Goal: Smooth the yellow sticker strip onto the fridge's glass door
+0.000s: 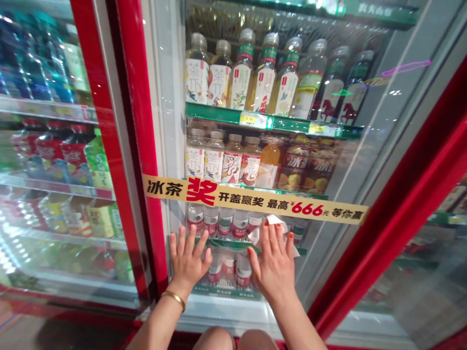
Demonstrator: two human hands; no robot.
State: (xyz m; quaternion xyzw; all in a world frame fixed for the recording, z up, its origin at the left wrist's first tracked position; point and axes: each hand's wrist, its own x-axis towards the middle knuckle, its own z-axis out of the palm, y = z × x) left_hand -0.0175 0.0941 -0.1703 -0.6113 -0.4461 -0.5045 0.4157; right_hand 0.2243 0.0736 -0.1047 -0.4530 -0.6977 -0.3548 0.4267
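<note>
At the left, a neighbouring cooler (62,114) shows four rows of blurred bottles behind its smooth, shiny front. Next stands one glossy red upright (136,97). The left hand (189,260) lies flat against the glass door (171,121), its five fingers spread wide, with one smooth, rounded gold-coloured bracelet (174,299) at the wrist. Behind the glass, the upper shelf (219,113) carries eight front bottles with pale, ribbed caps; the one below it carries seven. One flat yellow strip (255,200) with black and red lettering slants across the door. Just below it, one thin, crumpled white cloth (258,236) lies beneath the right hand (273,265), which presses it to the glass, fingers extended and slightly parted; whether it is paper or fabric cannot be told. At the right, one glossy red door edge (386,214) runs diagonally.
</note>
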